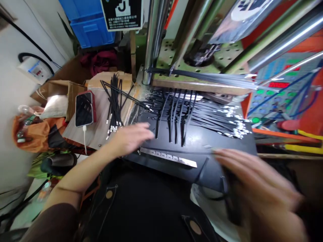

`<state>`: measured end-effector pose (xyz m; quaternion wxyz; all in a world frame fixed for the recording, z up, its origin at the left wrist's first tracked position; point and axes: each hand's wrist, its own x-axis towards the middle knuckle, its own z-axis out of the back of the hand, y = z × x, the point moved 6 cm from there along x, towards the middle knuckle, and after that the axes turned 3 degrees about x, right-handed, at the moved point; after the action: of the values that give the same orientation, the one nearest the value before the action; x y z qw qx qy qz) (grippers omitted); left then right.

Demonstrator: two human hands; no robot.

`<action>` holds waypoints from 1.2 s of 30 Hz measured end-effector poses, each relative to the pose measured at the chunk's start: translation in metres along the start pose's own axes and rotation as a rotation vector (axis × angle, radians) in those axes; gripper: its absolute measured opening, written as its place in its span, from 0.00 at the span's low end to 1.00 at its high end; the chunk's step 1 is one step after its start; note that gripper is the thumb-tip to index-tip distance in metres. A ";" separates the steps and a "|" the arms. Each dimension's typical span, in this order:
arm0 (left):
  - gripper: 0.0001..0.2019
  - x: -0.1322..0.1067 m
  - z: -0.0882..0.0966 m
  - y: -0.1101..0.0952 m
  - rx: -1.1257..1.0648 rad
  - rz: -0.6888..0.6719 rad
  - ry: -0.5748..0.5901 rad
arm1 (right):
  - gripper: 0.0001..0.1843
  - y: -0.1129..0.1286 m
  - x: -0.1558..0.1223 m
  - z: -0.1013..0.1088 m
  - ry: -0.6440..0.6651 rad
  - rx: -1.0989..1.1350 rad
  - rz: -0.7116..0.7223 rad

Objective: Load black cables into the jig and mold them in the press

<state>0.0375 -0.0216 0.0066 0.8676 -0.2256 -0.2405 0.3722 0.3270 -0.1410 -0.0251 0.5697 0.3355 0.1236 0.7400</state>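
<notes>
My left hand reaches over the left edge of a black work plate, fingers stretched forward and blurred, holding nothing that I can see. It is just above a slotted metal bar lying on the plate. My right hand is low at the right, heavily smeared by motion, with dark cable pieces showing under its fingers. Several black cables with metal ends lie spread across the plate. A separate bundle of black cables lies on a board to the left.
A phone on a charging cord lies left of the bundle. Steel press columns rise behind the plate. A control panel with coloured buttons stands at the right. Cardboard boxes, bags and a blue crate crowd the left.
</notes>
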 end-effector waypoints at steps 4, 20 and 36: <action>0.12 -0.002 -0.093 -0.030 -0.239 -0.134 0.265 | 0.10 0.036 0.009 -0.035 0.033 0.256 0.078; 0.08 -0.008 -0.089 -0.022 -0.307 0.051 0.065 | 0.06 0.046 0.027 -0.034 -0.009 0.305 -0.211; 0.10 -0.019 -0.075 -0.042 -0.126 -0.319 -0.005 | 0.14 0.066 0.018 -0.040 0.138 0.211 0.028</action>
<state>0.0923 -0.0780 -0.0326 0.8991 -0.2376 -0.2984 0.2146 0.2487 -0.1375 -0.0110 0.5111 0.3436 0.2347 0.7521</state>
